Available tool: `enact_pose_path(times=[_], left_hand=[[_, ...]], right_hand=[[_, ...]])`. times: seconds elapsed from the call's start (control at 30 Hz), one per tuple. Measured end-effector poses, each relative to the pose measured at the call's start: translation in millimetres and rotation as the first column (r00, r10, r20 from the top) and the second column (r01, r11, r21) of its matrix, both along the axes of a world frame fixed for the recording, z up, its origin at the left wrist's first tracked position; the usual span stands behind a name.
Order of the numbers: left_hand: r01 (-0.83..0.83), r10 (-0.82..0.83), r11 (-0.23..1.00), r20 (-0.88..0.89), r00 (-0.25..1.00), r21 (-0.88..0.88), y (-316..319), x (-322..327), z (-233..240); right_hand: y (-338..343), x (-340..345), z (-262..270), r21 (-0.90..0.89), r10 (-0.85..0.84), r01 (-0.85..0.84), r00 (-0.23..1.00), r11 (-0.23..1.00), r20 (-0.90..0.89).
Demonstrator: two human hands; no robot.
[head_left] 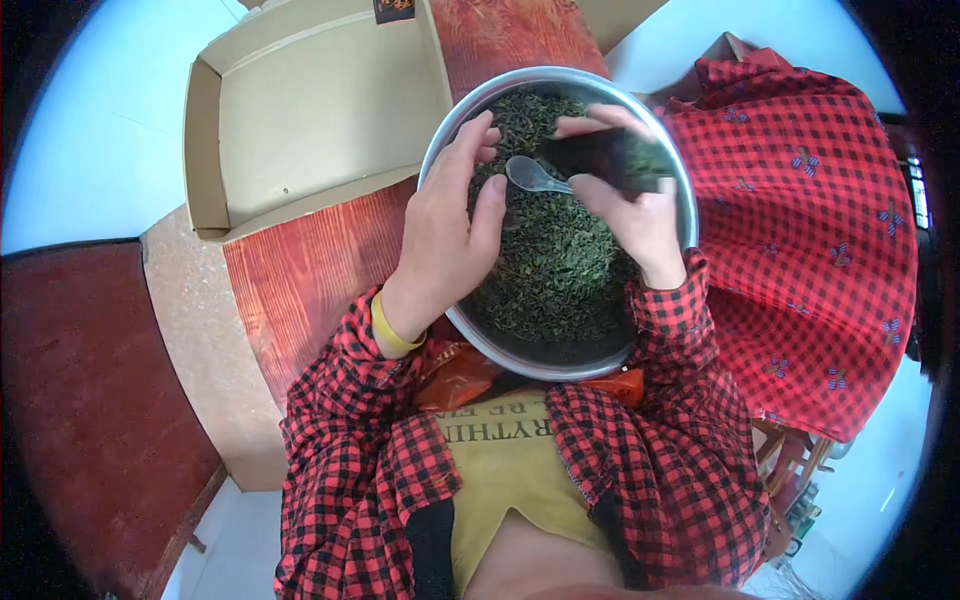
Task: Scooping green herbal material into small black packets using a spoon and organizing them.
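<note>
A wide metal basin [556, 372] in front of me holds loose, dark green dried leaves [551, 255] that look like tea. My right hand [637, 217] is over the basin's right side, its thumb against the handle of a small translucent plastic spoon [529, 175]. Between that thumb and the raised fingers is a blurred dark object [592, 157], possibly a small pouch; I cannot tell its exact form. My left hand [454, 214], with a yellow band at the wrist, reaches over the left rim. Its fingers and thumb are apart, and nothing shows between them.
An open, shallow cardboard box [322, 112] rests at the upper left on a red wood-grain surface [322, 262]. At its far edge lies a small dark packet [394, 9]. Red checked cloth [802, 247] drapes over something on the right. Orange-red plastic [457, 375] shows below the basin.
</note>
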State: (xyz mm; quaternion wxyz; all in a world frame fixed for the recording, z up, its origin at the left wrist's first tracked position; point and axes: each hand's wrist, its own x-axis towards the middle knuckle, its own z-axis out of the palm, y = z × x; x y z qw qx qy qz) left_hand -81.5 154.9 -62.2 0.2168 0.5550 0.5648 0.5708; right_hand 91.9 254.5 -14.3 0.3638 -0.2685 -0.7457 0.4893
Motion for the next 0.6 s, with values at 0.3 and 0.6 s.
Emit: enact_pose_path(times=[0.3, 0.6], left_hand=[[-0.008, 0.008, 1.000, -0.001, 1.000, -0.017, 0, -1, -3], [0.001, -0.001, 0.999, -0.011, 1.000, -0.044, -2, -1, -2]], right_hand=[[5, 1, -11, -0.049, -0.033, 0.040, 0.991, 0.998, 0.129], [-6, 1, -6, -0.143, -0.078, 0.075, 0.997, 0.987, -0.018]])
